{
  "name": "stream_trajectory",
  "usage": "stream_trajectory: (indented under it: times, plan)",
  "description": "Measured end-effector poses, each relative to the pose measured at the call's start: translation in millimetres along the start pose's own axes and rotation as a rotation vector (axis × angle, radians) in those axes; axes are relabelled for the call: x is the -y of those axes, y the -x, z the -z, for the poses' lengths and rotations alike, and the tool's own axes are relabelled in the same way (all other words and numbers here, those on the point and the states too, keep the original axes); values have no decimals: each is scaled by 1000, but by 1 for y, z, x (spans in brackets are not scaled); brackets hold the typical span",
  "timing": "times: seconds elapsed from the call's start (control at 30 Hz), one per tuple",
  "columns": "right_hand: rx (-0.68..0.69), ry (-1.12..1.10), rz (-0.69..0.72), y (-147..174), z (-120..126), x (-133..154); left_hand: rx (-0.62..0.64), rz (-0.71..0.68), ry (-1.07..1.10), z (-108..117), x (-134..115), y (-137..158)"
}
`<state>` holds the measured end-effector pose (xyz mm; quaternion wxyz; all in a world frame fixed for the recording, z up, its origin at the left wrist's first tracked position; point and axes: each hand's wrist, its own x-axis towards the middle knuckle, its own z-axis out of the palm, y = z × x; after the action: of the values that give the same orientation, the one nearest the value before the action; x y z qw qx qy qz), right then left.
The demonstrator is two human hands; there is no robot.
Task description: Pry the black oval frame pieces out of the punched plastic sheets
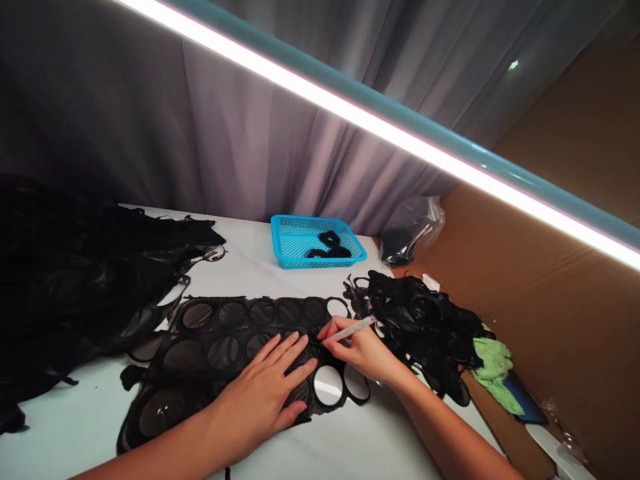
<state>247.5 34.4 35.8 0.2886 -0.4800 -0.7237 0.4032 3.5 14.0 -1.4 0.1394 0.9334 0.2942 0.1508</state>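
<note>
A black sheet (204,331) with rows of round ring shapes lies on the white table. Some of its rings frame dark thin film, while others, like the ring near its right end (329,385), show white through them. My left hand (265,393) rests flat on the sheet, fingers stretched out and holding nothing. Pinched in my right hand (367,353) is a slim white pen-shaped tool (353,328), slanted with its upper end to the right. Its lower end is at the sheet, just right of my left fingertips; the tip is too small to make out.
A large heap of black sheets (90,287) covers the left side. Black scraps (425,313) pile up at right, beside a green cloth (493,367). Behind stand a blue basket (287,259) holding several black rings and a clear plastic bag (413,230). A lit tube lamp (350,110) crosses overhead.
</note>
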Motion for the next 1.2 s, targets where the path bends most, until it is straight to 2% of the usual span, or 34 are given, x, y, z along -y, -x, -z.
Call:
stream_trajectory:
  times: [0.37,0.77,0.9,1.07,1.13,1.2]
  plan:
    - [53,-62,-44,1,1,4,73,23,-32,3,-3,-1]
    - [60,0,-28,0,2,4,20,7,3,0,-2,0]
    - [44,156,59,5,-3,8,-1,7,8,1,-3,0]
    - [26,540,212,18,-29,12,9,27,-6,4,-5,0]
    - [-18,665,208,16,-27,6,17,21,-10,4,-4,1]
    - [-149,711,130,6,-10,-4,-1,11,-7,3,-4,3]
